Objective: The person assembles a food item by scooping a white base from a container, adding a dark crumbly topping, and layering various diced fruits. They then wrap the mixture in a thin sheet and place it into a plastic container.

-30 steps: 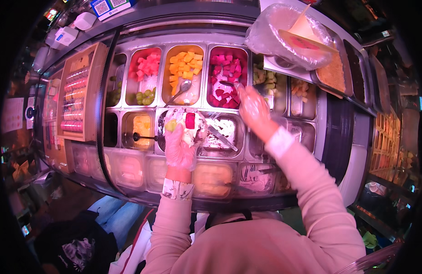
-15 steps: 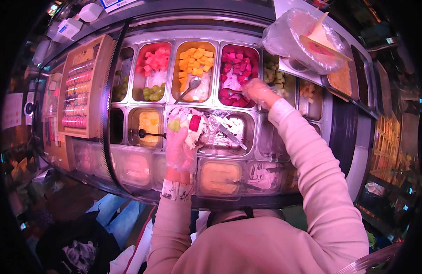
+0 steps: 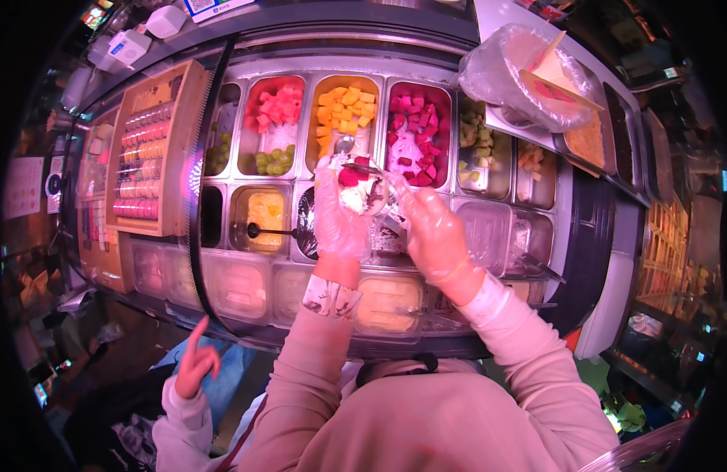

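Ice cream (image 3: 354,200) sits in left hand (image 3: 336,228), grip curled round it, red fruit cubes (image 3: 348,177) on top; right hand (image 3: 437,232) pinches spoon (image 3: 362,167), grip closed, over cubes.

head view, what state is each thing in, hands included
left hand: gloved, holding the dessert
right hand: gloved, holding a utensil at the dessert's top
dessert: topped with white cream and red pieces
orange cubes: cut, heaped together
grapes: whole, clustered
black ladle: lying over a metal pan
plastic bag: crumpled
other person's hand: bare, one finger raised
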### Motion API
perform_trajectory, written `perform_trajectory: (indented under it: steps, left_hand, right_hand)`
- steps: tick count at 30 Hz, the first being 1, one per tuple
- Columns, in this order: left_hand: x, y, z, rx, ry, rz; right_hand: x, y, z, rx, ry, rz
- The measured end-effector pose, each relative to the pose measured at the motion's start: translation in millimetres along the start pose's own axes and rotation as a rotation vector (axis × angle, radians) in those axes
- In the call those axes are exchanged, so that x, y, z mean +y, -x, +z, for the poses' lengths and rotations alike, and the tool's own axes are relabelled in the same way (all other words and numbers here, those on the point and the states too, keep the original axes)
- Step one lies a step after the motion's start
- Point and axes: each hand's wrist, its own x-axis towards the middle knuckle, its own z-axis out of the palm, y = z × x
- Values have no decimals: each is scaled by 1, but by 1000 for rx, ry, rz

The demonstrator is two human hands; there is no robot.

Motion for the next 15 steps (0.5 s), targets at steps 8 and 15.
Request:
perform_trajectory:
  steps: [8,15]
  left_hand:
    - [17,18,-28,122,-17,18]
    - [35,59,-36,169,-79,-8]
  right_hand:
    - [89,-20,32,-12,236,304]
    - [93,-112,113,-279,511,48]
